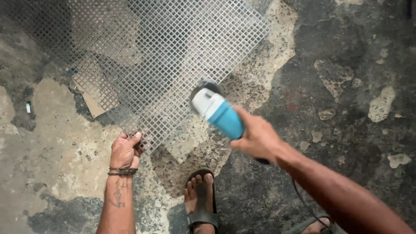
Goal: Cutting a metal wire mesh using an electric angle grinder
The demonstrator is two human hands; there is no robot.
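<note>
Gripping the near corner of a metal mesh sheet (151,56) lying on the cracked floor (346,86), the left hand (125,151) is closed on its edge; a blue angle grinder (216,110) is held tight in the right hand (258,138), just right of that corner. Fingers could be nicked if the sheet kicks, and the sandalled foot (200,195) is near.

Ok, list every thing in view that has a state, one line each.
Mesh sheet: flat on the floor, near corner gripped.
Angle grinder: lifted, over the mesh edge, blurred.
Left hand: closed on the mesh corner.
Right hand: closed on the grinder body.
Sandalled foot: planted on the floor.
</note>
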